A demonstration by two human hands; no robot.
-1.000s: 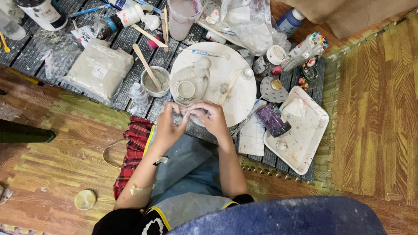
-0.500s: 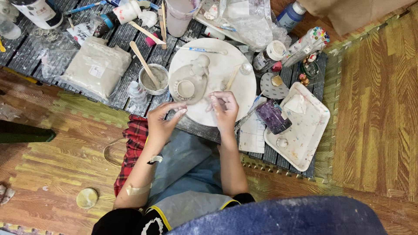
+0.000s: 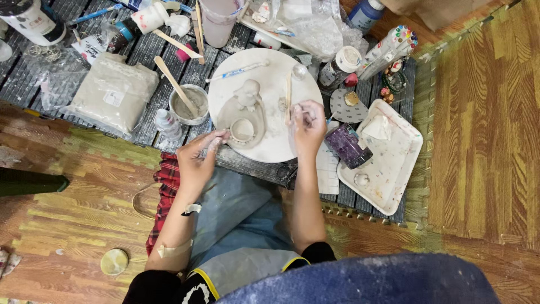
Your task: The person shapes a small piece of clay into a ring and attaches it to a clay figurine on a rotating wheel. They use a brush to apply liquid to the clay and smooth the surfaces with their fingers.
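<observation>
Clay work midway: small grey clay figure (image 3: 248, 93) and ring-shaped grey clay cup (image 3: 243, 130) formed on round white board (image 3: 270, 146), unsmoothed (judged). Left hand (image 3: 198, 159) at 8 o'clock, fingers loosely curled touching cup; right hand (image 3: 308, 121) at 3 o'clock pinching thin modelling tool (image 3: 298, 107).

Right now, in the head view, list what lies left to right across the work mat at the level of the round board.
Bagged clay block → slip cup with wooden stick → round white board → purple glittery jar → white rectangular tray.

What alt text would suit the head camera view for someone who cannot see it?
Seen from above, a person's left hand touches a small clay ring on a round white board, while the right hand pinches a bit of clay. Tools, jars and a tray surround it.
</observation>
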